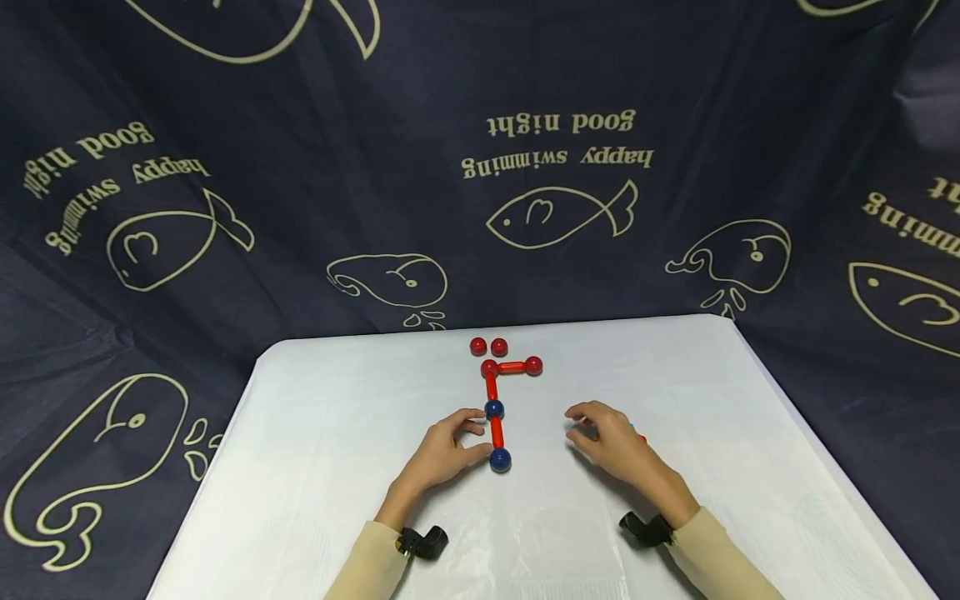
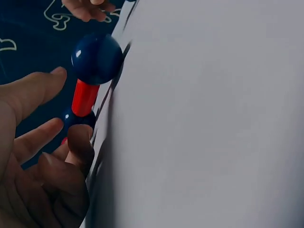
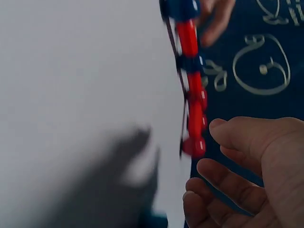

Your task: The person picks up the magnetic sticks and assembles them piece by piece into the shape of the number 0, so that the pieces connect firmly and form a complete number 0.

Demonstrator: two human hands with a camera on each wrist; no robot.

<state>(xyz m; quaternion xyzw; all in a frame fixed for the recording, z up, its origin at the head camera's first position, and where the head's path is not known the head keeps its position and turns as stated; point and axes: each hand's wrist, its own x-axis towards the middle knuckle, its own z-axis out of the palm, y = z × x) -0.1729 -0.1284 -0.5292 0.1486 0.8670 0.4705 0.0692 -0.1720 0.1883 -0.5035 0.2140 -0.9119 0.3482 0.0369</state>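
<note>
Red rods and balls form a joined chain on the table. A blue ball (image 1: 500,460) ends it nearest me. A red rod (image 1: 497,432) leads from there to a second blue ball (image 1: 493,409). Another red rod (image 1: 491,387) reaches a red corner ball (image 1: 489,368), where a sideways rod (image 1: 512,367) runs to a red end ball (image 1: 533,365). My left hand (image 1: 444,450) is beside the blue balls, fingers loosely bent; its thumb looks apart from the near ball (image 2: 97,59) in the left wrist view. My right hand (image 1: 615,442) hovers to the right, holding nothing.
Two loose red balls (image 1: 478,346) sit just beyond the chain. Small blue and red pieces (image 1: 641,437) are mostly hidden behind the right hand. The white table (image 1: 337,400) ends at a dark curtain (image 1: 420,167) printed with fish and whales.
</note>
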